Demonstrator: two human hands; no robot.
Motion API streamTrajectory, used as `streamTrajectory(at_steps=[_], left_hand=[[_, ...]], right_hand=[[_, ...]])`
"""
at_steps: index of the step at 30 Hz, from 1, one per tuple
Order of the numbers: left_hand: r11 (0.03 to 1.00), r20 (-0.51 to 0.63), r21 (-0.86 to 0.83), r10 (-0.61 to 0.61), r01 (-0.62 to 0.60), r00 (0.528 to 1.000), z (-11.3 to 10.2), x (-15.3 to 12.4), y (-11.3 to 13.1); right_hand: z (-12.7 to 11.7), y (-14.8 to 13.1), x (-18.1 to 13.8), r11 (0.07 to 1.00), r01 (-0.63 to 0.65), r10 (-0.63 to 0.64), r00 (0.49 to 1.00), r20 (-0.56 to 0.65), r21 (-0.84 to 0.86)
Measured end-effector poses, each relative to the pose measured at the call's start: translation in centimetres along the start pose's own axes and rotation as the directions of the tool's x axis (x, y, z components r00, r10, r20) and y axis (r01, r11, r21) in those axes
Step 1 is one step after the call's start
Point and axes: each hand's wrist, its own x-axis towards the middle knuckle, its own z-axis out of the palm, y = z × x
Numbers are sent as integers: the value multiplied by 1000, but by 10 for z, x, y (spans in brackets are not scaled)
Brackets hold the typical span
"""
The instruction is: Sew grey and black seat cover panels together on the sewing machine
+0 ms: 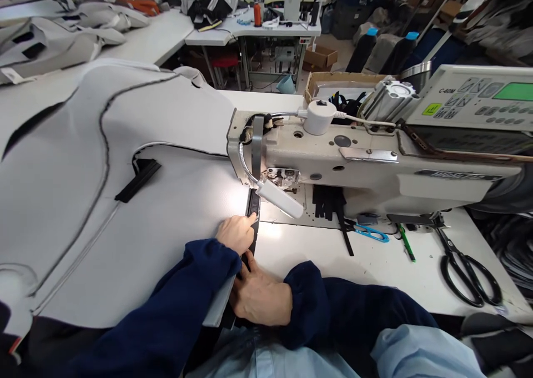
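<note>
A large light-grey fabric panel with dark seams lies to the left of the sewing machine. Along its right edge runs a black strip, which leads up under the machine head. My left hand is closed at this edge, its fingers curled and the index finger pressing on the strip just below the needle area. Nearer my body, my right hand grips the same edge with its fingertips; part of the strip is hidden beneath it. A small white lamp lights the spot. The needle itself is hidden.
Right of the hands lie blue-handled snips, a green pen and large black scissors. Black strips hang at the machine arm. A control panel stands at the right. More fabric pieces cover the left table.
</note>
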Motion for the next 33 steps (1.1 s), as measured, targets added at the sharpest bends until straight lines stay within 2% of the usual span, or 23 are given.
streamTrajectory(at_steps=[7,11,15,19,22,26,29,33], left_hand=[[997,-111,-74,17,-25,994,2,26,-10],[996,-129,-83,12,-22,992,-9,42,-10],[999,-86,-45,17,-21,996,-17,36,-7],[996,-27,46,83,-82,996,-4,13,-10],[994,-39,54,99,-96,994,7,6,-15],[990,-67,31,139,-137,988,10,19,-19],[986,-137,-7,163,-166,977,10,31,-20],[989,-176,-20,143,-149,974,6,41,-19]], right_hand=[[-5,20,9,998,21,-20,1000,5,-65],[-10,31,15,999,12,-9,999,47,-50],[-13,24,13,997,-35,37,999,39,-63],[-7,5,4,997,11,-11,1000,3,-81],[-2,-1,3,997,-11,10,1000,-13,-78],[-1,3,6,996,-71,72,997,24,-51],[0,11,8,994,-91,94,994,61,-57],[0,20,9,993,-101,103,994,27,-69]])
